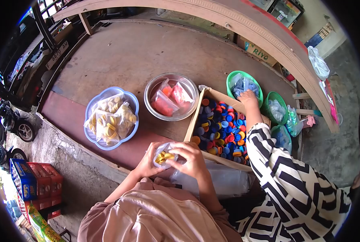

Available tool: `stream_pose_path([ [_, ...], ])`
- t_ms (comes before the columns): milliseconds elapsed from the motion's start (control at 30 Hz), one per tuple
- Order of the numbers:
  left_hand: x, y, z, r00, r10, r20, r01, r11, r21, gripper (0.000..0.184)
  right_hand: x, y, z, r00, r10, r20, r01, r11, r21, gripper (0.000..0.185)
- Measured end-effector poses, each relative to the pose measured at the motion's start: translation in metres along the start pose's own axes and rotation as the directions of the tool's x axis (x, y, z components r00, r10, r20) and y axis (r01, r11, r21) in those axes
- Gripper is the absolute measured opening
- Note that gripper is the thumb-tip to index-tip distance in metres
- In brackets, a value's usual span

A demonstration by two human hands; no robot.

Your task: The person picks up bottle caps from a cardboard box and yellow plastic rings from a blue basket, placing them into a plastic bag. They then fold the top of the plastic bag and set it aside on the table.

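Head view: left hand [150, 158] holds bag [163, 153] of yellow caps [162, 158]; right hand [190, 156], fingers bent, at its 3 o'clock edge, grip unclear. Bag: low centre, mouth toward camera; long axis foreshortened, cannot tell. From bag: basin [174, 118] 12 o'clock, blue basket [94, 139] 10, box [195, 117] 2; beyond, co-worker's hand [247, 99] in green basket [229, 82].
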State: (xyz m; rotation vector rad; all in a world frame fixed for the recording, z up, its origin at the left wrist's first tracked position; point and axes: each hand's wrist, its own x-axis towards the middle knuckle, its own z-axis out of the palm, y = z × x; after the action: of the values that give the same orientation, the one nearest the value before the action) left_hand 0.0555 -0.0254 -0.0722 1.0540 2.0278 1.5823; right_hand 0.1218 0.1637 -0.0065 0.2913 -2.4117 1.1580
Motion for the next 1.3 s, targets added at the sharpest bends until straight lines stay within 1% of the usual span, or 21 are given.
stream_pose_path([
  [100,0.000,0.000,0.000,1.000,0.006,0.009,-0.006,1.000,0.000,0.086,0.001,-0.001,-0.008,0.993,0.115,0.004,-0.115,0.992,0.045,0.034],
  [133,0.000,0.000,0.000,1.000,0.012,0.011,-0.012,1.000,0.003,0.085,0.006,0.005,-0.016,0.992,0.110,-0.059,-0.112,0.993,-0.027,0.029],
  [200,0.000,0.000,-0.001,0.999,0.031,0.016,-0.032,0.999,0.021,0.084,0.018,0.026,-0.036,0.951,0.262,-0.164,-0.275,0.960,-0.057,0.019],
  [233,0.001,0.000,-0.001,0.999,0.045,0.019,-0.046,0.998,0.033,0.084,0.021,0.042,-0.046,0.887,0.417,-0.198,-0.427,0.904,-0.009,0.014],
  [300,0.000,0.000,-0.001,0.998,0.057,0.030,-0.058,0.998,0.038,0.084,0.015,0.114,-0.063,0.917,0.347,-0.195,-0.395,0.855,-0.335,0.011],
  [333,0.000,0.001,-0.001,0.998,0.058,0.035,-0.059,0.998,0.032,0.084,0.008,0.150,-0.070,0.896,0.413,-0.164,-0.443,0.797,-0.411,0.011],
  [367,0.001,0.002,-0.002,0.997,0.062,0.041,-0.063,0.998,0.028,0.084,0.006,0.172,-0.074,0.868,0.477,-0.141,-0.480,0.731,-0.485,0.011],
  [467,0.001,0.002,-0.002,0.998,0.049,0.028,-0.049,0.998,0.029,0.084,0.014,0.178,-0.078,0.807,0.582,-0.102,-0.537,0.651,-0.536,0.017],
  [567,-0.001,-0.001,-0.001,1.000,0.015,0.011,-0.015,0.999,0.036,0.083,0.018,0.178,-0.074,0.783,0.603,-0.155,-0.580,0.617,-0.531,0.026],
  [600,-0.001,0.000,-0.001,1.000,0.012,0.018,-0.013,0.999,0.037,0.083,0.015,0.182,-0.071,0.813,0.556,-0.172,-0.546,0.624,-0.560,0.024],
  [700,0.002,-0.001,0.000,0.999,0.018,0.036,-0.019,0.999,0.035,0.083,0.009,0.192,-0.071,0.821,0.536,-0.196,-0.542,0.626,-0.561,0.020],
  [733,0.003,-0.002,0.001,0.999,0.025,0.036,-0.026,0.999,0.031,0.083,0.007,0.193,-0.070,0.839,0.495,-0.228,-0.533,0.658,-0.533,0.017],
  [833,0.003,-0.003,0.000,0.999,0.037,0.031,-0.038,0.999,0.038,0.083,0.003,0.199,-0.072,0.801,0.542,-0.256,-0.594,0.659,-0.462,0.017],
  [933,0.000,-0.003,-0.001,0.999,0.032,0.036,-0.034,0.998,0.057,0.084,0.001,0.205,-0.070,0.818,0.466,-0.338,-0.575,0.656,-0.489,0.015],
  [1033,-0.001,-0.003,-0.001,0.999,0.028,0.039,-0.031,0.998,0.059,0.084,0.004,0.193,-0.073,0.826,0.479,-0.297,-0.563,0.683,-0.465,0.013],
  [1133,-0.001,-0.002,0.000,0.999,0.029,0.042,-0.031,0.998,0.050,0.084,0.005,0.191,-0.072,0.827,0.489,-0.277,-0.560,0.677,-0.477,0.011],
  [1233,0.000,0.000,0.000,0.999,0.032,0.037,-0.034,0.999,0.041,0.084,0.005,0.197,-0.069,0.779,0.517,-0.354,-0.626,0.661,-0.413,0.011],
  [1300,-0.001,0.000,0.000,0.999,0.033,0.033,-0.034,0.998,0.043,0.084,0.000,0.208,-0.069,0.775,0.435,-0.459,-0.613,0.694,-0.377,0.012],
])
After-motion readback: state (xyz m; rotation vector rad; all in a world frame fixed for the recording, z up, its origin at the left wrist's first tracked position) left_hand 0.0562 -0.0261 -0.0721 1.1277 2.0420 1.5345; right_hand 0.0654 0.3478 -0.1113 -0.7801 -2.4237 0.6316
